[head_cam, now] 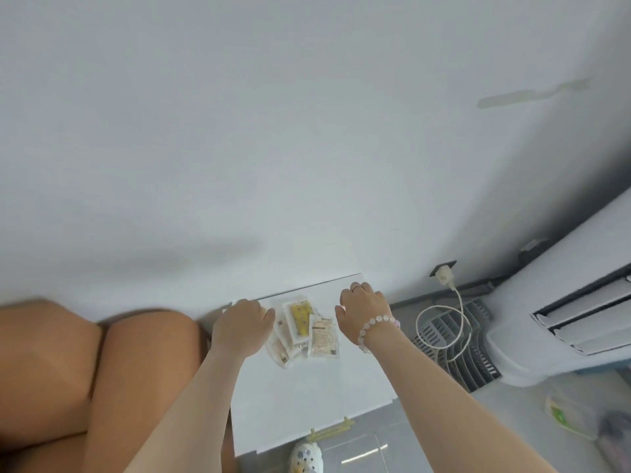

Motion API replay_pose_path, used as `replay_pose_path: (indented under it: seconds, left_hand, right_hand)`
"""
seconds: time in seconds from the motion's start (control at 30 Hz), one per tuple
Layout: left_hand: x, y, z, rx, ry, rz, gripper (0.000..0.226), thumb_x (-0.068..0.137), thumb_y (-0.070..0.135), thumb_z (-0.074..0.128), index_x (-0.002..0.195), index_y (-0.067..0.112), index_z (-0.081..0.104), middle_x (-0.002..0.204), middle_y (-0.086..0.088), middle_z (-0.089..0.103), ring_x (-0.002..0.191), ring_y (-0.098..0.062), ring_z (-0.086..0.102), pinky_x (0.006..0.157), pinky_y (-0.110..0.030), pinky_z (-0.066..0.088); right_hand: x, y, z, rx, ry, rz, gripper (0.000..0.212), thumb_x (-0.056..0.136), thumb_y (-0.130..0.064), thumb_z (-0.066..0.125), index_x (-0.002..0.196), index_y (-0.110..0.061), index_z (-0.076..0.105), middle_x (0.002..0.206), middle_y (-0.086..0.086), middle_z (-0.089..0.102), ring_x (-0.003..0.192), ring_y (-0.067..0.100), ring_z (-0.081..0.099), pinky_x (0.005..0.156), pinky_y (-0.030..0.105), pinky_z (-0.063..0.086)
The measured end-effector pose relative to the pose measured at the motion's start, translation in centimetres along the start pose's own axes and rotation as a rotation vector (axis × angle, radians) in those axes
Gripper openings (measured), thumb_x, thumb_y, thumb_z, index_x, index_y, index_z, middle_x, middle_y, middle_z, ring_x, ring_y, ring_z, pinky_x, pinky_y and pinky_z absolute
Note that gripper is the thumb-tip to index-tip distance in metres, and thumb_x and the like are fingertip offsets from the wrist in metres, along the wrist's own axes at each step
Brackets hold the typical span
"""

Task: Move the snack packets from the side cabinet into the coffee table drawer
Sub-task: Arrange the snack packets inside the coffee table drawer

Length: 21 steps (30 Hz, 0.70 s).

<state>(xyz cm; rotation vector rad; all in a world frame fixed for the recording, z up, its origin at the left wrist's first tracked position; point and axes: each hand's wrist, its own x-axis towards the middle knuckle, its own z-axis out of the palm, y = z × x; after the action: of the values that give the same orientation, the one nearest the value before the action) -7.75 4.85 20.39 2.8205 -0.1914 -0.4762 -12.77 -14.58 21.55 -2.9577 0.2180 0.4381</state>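
Note:
Several clear snack packets [304, 331], one with yellow contents, lie in a loose pile on top of the white side cabinet [307, 397] against the wall. My left hand [243, 327] hovers over the pile's left edge, fingers curled downward, and hides the packets beneath it. My right hand [363, 310], with a ring and a bead bracelet, is spread just right of the pile, fingers relaxed. Whether either hand touches a packet is unclear. The coffee table drawer is out of view.
A brown sofa arm [95, 370] stands left of the cabinet. On the right, a white cable [444, 322] runs from a wall socket [443, 273] over a grey vented rack [457, 349], beside a white appliance [563, 302]. My shoe [307, 459] shows below the cabinet.

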Motion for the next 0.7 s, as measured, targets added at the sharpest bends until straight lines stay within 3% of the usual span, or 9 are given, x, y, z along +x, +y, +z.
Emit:
replay_pose_path:
  seconds: [0.13, 0.2, 0.27, 0.43, 0.5, 0.57, 0.7]
  left_hand:
    - [4.9, -3.3, 1.2, -0.086, -0.074, -0.114, 0.019, 0.089, 0.034, 0.047, 0.081, 0.017, 0.052, 0.090, 0.001, 0.051, 0.091, -0.021, 0.053, 0.070, -0.028, 0.037]
    - [6.6, -4.5, 2.7, -0.045, -0.128, -0.125, 0.026, 0.088, 0.037, 0.050, 0.103, 0.016, 0.055, 0.106, 0.000, 0.049, 0.110, -0.021, 0.049, 0.079, -0.029, 0.039]
    - [7.9, -5.4, 4.6, -0.002, -0.152, -0.122, 0.048, 0.087, 0.040, 0.053, 0.126, 0.014, 0.047, 0.130, -0.002, 0.044, 0.127, -0.020, 0.039, 0.091, -0.032, 0.040]
    - [10.2, -6.9, 8.9, 0.115, -0.244, -0.162, 0.072, 0.080, 0.048, 0.059, 0.136, 0.013, 0.032, 0.136, -0.003, 0.037, 0.126, -0.024, 0.035, 0.092, -0.034, 0.038]
    - [11.3, -7.5, 10.7, 0.130, -0.264, -0.195, 0.083, 0.075, 0.049, 0.064, 0.140, 0.013, 0.026, 0.144, -0.003, 0.030, 0.133, -0.025, 0.028, 0.103, -0.038, 0.035]
    - [12.4, -8.2, 12.9, 0.141, -0.296, -0.252, 0.097, 0.073, 0.048, 0.068, 0.146, 0.013, 0.015, 0.154, -0.005, 0.013, 0.142, -0.026, 0.012, 0.114, -0.045, 0.021]
    - [15.4, -8.3, 17.7, 0.246, -0.386, -0.276, 0.117, 0.070, 0.054, 0.070, 0.150, 0.013, -0.004, 0.158, -0.009, -0.011, 0.145, -0.034, -0.013, 0.116, -0.054, 0.003]
  right_hand:
    - [4.4, -1.0, 2.8, -0.059, -0.114, -0.016, 0.034, 0.097, -0.029, 0.039, 0.125, -0.012, 0.048, 0.130, 0.005, 0.044, 0.122, 0.019, 0.039, 0.097, 0.031, 0.035]
    - [5.6, -0.6, 4.5, -0.114, -0.210, -0.010, 0.041, 0.092, -0.030, 0.047, 0.129, -0.013, 0.043, 0.133, 0.004, 0.041, 0.124, 0.019, 0.037, 0.096, 0.030, 0.035]
    - [6.6, 0.0, 6.1, -0.183, -0.305, -0.020, 0.058, 0.084, -0.031, 0.058, 0.134, -0.013, 0.036, 0.136, 0.005, 0.036, 0.126, 0.019, 0.034, 0.095, 0.031, 0.036]
    - [9.9, 0.9, 9.9, -0.322, -0.435, -0.100, 0.105, 0.077, -0.033, 0.069, 0.150, -0.015, -0.003, 0.156, 0.007, 0.005, 0.145, 0.024, 0.006, 0.106, 0.035, 0.032]
    - [11.8, 0.8, 11.6, -0.360, -0.460, -0.149, 0.104, 0.083, -0.030, 0.066, 0.150, -0.016, -0.013, 0.158, 0.007, -0.006, 0.146, 0.024, -0.003, 0.110, 0.036, 0.028]
    - [14.3, 0.7, 13.6, -0.401, -0.456, -0.214, 0.098, 0.090, -0.024, 0.060, 0.149, -0.016, -0.017, 0.158, 0.008, -0.011, 0.146, 0.026, -0.006, 0.112, 0.036, 0.025]
    - [19.3, -0.1, 17.8, -0.433, -0.476, -0.347, 0.093, 0.093, -0.016, 0.055, 0.148, -0.020, -0.020, 0.157, 0.006, -0.019, 0.145, 0.031, -0.012, 0.117, 0.037, 0.015]
